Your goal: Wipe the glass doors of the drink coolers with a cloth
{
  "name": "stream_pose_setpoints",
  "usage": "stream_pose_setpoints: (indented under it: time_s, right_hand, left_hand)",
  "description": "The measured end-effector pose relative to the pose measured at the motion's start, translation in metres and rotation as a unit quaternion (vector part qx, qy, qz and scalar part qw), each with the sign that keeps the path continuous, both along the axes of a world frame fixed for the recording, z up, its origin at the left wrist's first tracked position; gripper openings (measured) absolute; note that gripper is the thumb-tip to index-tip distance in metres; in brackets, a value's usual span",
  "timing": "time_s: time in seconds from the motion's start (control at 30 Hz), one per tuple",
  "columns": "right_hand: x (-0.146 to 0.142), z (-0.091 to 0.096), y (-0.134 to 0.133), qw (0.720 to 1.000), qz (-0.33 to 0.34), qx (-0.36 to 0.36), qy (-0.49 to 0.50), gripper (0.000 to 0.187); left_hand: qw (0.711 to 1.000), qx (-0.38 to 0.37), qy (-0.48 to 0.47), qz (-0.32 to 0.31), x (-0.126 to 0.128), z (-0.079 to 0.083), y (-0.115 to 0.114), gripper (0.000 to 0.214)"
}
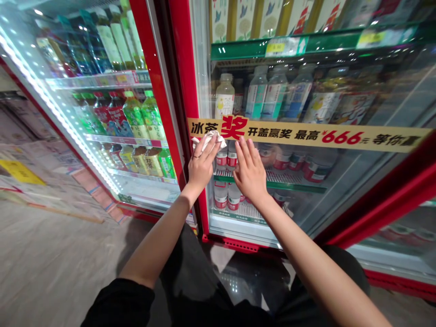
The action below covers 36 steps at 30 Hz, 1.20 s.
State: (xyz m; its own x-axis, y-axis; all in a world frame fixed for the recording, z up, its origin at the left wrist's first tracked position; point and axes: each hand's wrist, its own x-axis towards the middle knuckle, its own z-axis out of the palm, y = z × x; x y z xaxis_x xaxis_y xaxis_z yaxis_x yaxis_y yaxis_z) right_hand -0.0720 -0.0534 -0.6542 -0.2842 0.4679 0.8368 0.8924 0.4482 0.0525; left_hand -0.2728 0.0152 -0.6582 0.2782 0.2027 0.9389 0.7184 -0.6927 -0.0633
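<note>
My left hand [200,169] presses a crumpled white cloth [211,140] against the glass door of a red-framed drinks fridge, just at the left end of a yellow banner strip [286,133]. The cloth bunches out around the fingertips, and one finger wears a ring. My right hand [251,171] lies on the glass to the right, fingers stretched out and holding nothing. Its fingertips reach the strip's lower edge. Behind the door, several water bottles with red labels [234,198] stand on the lower shelves, partly hidden by my hands.
On the left stands another lit fridge [158,95] with several green and red drink bottles. Stacked cartons [51,175] sit beside it on the grey floor [44,245]. A further red-framed fridge [402,277] is at the right. My legs are close below the door.
</note>
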Motion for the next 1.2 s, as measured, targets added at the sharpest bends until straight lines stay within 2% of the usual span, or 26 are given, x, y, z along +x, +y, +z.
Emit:
stream_pose_setpoints:
  time_s: [0.1,0.3,0.47,0.6,0.7,0.83,0.93,1.0,1.07,1.13,1.2]
  right_hand:
    - [-0.006,0.001,0.001,1.000,0.013,0.000,-0.010,0.103]
    - [-0.014,0.000,0.006,0.999,0.036,-0.010,-0.005,0.099]
    - [-0.018,-0.002,0.010,0.997,0.067,-0.017,-0.015,0.099]
    - [-0.026,0.007,0.014,0.988,0.151,-0.043,0.005,0.095]
    - [-0.040,0.020,0.014,0.965,0.239,-0.076,0.077,0.079]
    - [-0.064,0.036,0.015,0.909,0.340,-0.123,0.208,0.058]
    - [-0.080,0.039,0.021,0.857,0.379,-0.156,0.312,0.045]
    - [-0.087,0.038,0.027,0.835,0.373,-0.167,0.368,0.042]
    - [-0.088,0.038,0.031,0.840,0.342,-0.156,0.390,0.037]
    - [-0.083,0.041,0.031,0.871,0.302,-0.108,0.371,0.028]
    - [-0.074,0.050,0.028,0.912,0.263,-0.024,0.313,0.023]
  left_hand:
    - [1.000,0.000,0.014,-0.014,-0.007,-0.001,0.001,0.066]
    - [0.998,0.006,-0.069,-0.008,-0.005,0.011,0.006,0.063]
    - [0.997,0.018,-0.072,-0.025,-0.006,-0.007,0.009,0.057]
    - [0.990,0.051,-0.130,-0.028,-0.004,-0.013,0.004,0.050]
    - [0.982,0.073,-0.165,-0.054,-0.001,-0.006,-0.001,0.050]
    - [0.973,0.021,-0.202,-0.113,0.000,-0.001,-0.004,0.056]
    - [0.953,-0.038,-0.244,-0.174,0.002,-0.004,-0.007,0.068]
    - [0.938,-0.073,-0.251,-0.226,0.004,-0.007,-0.010,0.072]
    - [0.932,-0.093,-0.227,-0.266,0.004,-0.009,-0.013,0.075]
    - [0.940,-0.091,-0.194,-0.267,0.000,-0.010,-0.014,0.077]
    - [0.953,-0.078,-0.182,-0.229,-0.006,-0.010,-0.014,0.073]
